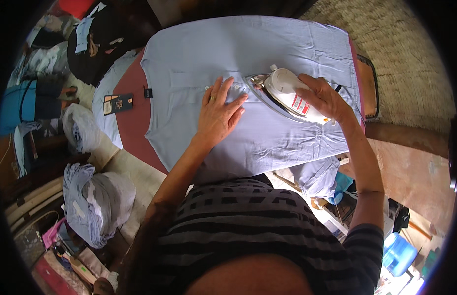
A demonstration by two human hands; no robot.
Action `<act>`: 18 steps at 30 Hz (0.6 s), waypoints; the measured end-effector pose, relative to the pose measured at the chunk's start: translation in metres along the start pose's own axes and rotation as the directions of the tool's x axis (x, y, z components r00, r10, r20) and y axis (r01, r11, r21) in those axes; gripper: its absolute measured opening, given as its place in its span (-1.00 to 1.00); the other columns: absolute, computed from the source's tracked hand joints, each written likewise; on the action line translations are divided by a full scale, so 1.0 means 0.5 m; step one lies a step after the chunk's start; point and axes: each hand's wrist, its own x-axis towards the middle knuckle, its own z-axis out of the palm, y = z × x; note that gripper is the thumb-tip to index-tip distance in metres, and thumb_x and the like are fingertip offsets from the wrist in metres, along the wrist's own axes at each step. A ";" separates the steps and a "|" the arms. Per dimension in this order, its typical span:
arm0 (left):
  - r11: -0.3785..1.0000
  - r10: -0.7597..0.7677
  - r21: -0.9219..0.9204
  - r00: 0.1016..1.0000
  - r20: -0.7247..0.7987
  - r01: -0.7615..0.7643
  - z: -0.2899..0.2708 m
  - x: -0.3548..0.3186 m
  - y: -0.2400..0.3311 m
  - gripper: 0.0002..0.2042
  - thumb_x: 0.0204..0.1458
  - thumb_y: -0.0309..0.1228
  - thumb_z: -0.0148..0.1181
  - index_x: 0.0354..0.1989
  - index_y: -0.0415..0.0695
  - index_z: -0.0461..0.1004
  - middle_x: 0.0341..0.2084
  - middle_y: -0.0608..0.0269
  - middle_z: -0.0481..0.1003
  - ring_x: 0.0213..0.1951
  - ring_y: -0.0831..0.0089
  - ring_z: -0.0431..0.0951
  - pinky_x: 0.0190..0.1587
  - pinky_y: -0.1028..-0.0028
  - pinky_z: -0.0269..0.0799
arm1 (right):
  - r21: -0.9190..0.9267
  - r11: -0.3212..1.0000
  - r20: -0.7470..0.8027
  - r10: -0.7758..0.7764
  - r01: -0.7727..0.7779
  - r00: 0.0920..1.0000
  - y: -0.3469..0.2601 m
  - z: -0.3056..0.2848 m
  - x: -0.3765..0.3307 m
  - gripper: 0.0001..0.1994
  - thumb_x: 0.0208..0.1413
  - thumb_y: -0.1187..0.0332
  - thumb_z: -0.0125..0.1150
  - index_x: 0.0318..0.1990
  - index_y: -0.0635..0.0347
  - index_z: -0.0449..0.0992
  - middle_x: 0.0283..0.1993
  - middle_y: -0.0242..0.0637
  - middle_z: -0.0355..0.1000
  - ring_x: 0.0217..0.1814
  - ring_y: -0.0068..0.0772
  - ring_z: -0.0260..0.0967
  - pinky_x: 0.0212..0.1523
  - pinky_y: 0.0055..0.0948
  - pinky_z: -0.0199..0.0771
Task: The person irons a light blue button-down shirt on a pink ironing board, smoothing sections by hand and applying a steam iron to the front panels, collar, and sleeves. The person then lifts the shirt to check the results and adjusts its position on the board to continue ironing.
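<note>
A light blue-grey shirt point(189, 59) is spread over a dark red ironing board point(130, 118), its collar end toward the left. Small buttons run along its middle. My right hand point(323, 98) is wrapped round the handle of a white clothes iron point(286, 91), whose metal soleplate rests on the shirt with the tip pointing up and left. Just left of the iron, my left hand point(220, 109) lies on the cloth beside the buttons, fingers spread. Wrinkles show in the shirt below and right of the iron. A dark hang tag point(121, 103) lies near the collar.
A bundle of grey-blue garments point(95, 201) sits at the lower left, near a clear plastic bag point(80, 128). Dark clothes point(98, 44) are heaped at the far left. A metal frame point(373, 88) edges the board's right end. A blue water jug point(399, 253) stands lower right.
</note>
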 end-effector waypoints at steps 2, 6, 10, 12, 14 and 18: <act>1.000 -0.016 -0.001 0.999 -0.034 0.016 0.002 -0.001 0.006 -0.72 0.08 -0.28 0.23 -0.01 0.14 0.56 0.25 0.08 0.21 0.31 -0.06 0.17 0.28 -0.06 0.07 | -0.009 0.997 -0.023 -0.077 0.077 0.997 -0.003 0.001 0.021 -0.61 0.27 0.07 0.02 -0.18 0.31 0.42 -0.58 -0.08 0.32 -0.57 -0.22 0.26 -0.45 -0.30 0.28; 0.998 -0.052 0.031 0.993 -0.106 0.055 0.012 -0.011 0.026 -0.77 0.03 -0.30 0.27 -0.11 0.14 0.61 0.21 0.11 0.26 0.27 -0.03 0.20 0.25 -0.04 0.10 | 0.027 0.997 -0.028 -0.071 0.072 0.997 -0.020 0.019 0.064 -0.57 0.30 0.04 -0.04 -0.10 0.33 0.40 -0.52 0.02 0.39 -0.50 -0.08 0.34 -0.35 -0.22 0.36; 0.996 -0.082 0.015 0.981 -0.178 0.087 0.024 -0.022 0.034 -0.80 0.00 -0.35 0.29 -0.17 0.14 0.62 0.13 0.15 0.34 0.22 0.00 0.27 0.21 -0.03 0.15 | -0.014 0.998 -0.074 -0.064 0.063 0.995 -0.034 0.042 0.049 -0.63 0.30 0.10 -0.01 -0.10 0.30 0.39 -0.45 0.12 0.44 -0.37 0.16 0.42 -0.27 -0.11 0.40; 0.995 -0.088 -0.057 0.974 -0.208 0.078 0.016 -0.024 0.029 -0.81 0.00 -0.39 0.27 -0.17 0.07 0.62 0.05 0.17 0.40 0.17 0.02 0.34 0.18 0.03 0.20 | -0.035 0.982 -0.130 -0.186 0.183 0.974 -0.019 0.060 0.029 -0.65 0.30 0.13 0.00 -0.12 0.31 0.39 -0.45 0.14 0.44 -0.37 0.22 0.42 -0.29 -0.09 0.41; 0.988 -0.121 -0.119 0.963 -0.239 0.095 0.009 -0.020 0.019 -0.82 0.01 -0.42 0.26 -0.18 0.00 0.60 -0.03 0.17 0.45 0.11 0.06 0.40 0.14 0.09 0.25 | 0.085 0.996 -0.075 0.004 0.003 0.997 -0.035 0.067 -0.004 -0.68 0.29 0.16 0.03 -0.11 0.29 0.38 -0.46 0.12 0.45 -0.38 0.21 0.47 -0.35 -0.10 0.41; 0.972 -0.216 -0.159 0.927 -0.307 0.174 0.003 0.007 0.023 -0.84 0.04 -0.45 0.22 -0.20 -0.13 0.58 -0.15 0.17 0.51 -0.01 0.13 0.47 0.04 0.21 0.32 | 0.079 0.993 -0.184 -0.068 0.084 0.981 -0.038 0.089 -0.008 -0.71 0.28 0.20 0.05 -0.09 0.30 0.39 -0.47 0.12 0.45 -0.39 0.19 0.48 -0.32 -0.07 0.45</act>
